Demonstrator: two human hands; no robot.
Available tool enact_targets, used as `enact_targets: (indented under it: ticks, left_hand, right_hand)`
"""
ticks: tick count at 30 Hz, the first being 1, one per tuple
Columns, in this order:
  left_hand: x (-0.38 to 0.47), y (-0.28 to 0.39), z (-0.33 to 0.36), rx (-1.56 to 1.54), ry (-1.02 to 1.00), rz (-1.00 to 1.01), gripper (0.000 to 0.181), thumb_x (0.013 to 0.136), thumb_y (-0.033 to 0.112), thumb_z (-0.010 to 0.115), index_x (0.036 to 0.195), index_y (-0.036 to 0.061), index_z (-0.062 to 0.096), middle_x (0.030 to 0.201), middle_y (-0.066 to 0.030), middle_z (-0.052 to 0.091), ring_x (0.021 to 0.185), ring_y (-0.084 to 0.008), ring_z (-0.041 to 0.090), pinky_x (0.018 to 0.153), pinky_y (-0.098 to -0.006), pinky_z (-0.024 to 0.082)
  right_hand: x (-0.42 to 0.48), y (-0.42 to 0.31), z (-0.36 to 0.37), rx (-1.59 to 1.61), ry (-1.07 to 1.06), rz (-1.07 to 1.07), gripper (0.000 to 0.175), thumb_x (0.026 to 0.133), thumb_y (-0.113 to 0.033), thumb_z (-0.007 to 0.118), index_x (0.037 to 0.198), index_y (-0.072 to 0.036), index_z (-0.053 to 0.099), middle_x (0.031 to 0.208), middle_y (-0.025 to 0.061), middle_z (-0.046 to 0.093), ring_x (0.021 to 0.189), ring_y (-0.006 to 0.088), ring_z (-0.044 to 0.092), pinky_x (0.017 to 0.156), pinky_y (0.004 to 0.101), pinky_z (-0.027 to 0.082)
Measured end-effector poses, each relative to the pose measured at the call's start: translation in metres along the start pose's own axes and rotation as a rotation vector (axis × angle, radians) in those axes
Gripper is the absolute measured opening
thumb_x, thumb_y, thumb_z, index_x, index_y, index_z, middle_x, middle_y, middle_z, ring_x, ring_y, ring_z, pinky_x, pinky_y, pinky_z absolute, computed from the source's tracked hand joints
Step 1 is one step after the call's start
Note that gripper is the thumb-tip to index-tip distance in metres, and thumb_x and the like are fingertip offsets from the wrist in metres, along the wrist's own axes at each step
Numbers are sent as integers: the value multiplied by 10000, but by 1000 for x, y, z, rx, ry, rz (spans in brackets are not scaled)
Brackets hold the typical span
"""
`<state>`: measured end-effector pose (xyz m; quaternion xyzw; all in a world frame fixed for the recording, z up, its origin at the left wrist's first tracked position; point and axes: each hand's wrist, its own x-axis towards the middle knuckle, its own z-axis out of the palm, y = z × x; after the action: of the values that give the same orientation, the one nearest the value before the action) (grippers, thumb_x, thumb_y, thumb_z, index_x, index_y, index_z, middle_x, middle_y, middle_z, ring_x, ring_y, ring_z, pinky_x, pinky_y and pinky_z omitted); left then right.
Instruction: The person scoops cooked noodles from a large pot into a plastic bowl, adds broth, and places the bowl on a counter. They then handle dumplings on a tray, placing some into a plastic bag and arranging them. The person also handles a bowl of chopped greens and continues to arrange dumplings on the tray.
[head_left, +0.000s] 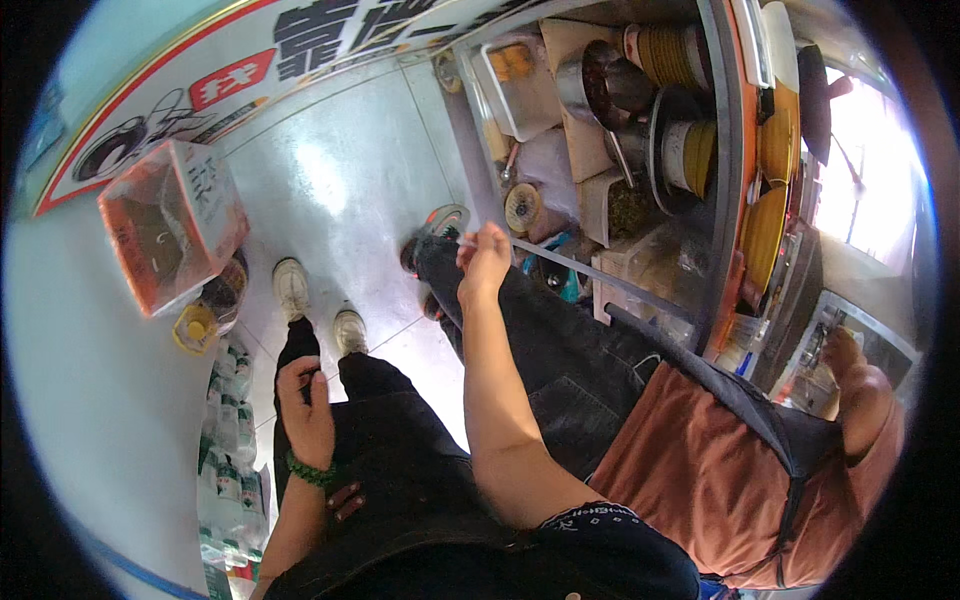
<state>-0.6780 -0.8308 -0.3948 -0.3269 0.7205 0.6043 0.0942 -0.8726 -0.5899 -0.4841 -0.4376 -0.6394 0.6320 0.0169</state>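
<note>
My left hand (306, 409), with a green beaded bracelet (311, 472) at its wrist, hangs loosely curled in front of my dark trousers. Nothing shows in it, and the thumb stands apart from the fingers. My right hand (486, 259) reaches forward beside a co-worker's dark jeans (570, 375), near the front of a metal-framed shelf (600, 274). Its fingers are bent. A small pale spot shows at the fingertips; whether it is a held thing is unclear. On that shelf are a white plastic tub (525, 97), a metal pot (581, 86) and a round roll (523, 208).
A co-worker in a rust-coloured shirt (690, 465) stands close on my right, one hand (844, 352) over a metal tray (806, 360). To my left are an orange-edged box (161, 232), a yellow-capped bottle (196, 330) and packs of bottles (229, 450). A printed sign board (240, 82) lies ahead.
</note>
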Motion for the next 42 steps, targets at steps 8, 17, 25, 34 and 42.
enact_targets:
  ticks: [8,17,25,34,42]
  left_hand:
    - [40,-28,4,124,15,-74,245,939,66,546,1182,35,544,1175,-85,543,1064,-217,520,902,-315,427]
    - [69,-34,74,93,-91,-136,257,905,45,552,1161,23,543,1152,-96,524,1012,-212,521,852,-309,437]
    - [78,-40,115,104,-190,-147,270,918,21,532,1188,17,529,1176,-98,511,1039,-210,529,859,-309,450]
    - [90,-43,120,103,-195,-161,266,924,27,534,1190,14,525,1157,-97,508,1014,-199,528,863,-302,446]
    - [90,-48,121,57,-174,-178,267,907,25,539,1174,17,530,1130,-89,505,991,-185,523,842,-289,442]
  right_hand:
    - [175,-151,-52,166,427,-482,163,876,-179,506,756,-80,557,675,50,577,519,165,512,483,298,399]
    - [313,-308,-167,-1110,839,-890,574,952,-338,576,1415,-37,420,1257,230,570,1024,400,615,826,493,530]
    - [344,-317,-169,-1391,643,-941,623,899,-515,622,1242,0,554,1046,157,676,696,225,699,577,332,503]
    - [302,-306,-163,-832,479,-950,562,891,-418,689,1197,39,576,1050,162,679,701,209,667,616,366,532]
    - [289,-298,-181,-1132,767,-1085,711,881,-511,668,1272,56,492,1149,228,589,910,323,654,753,401,557]
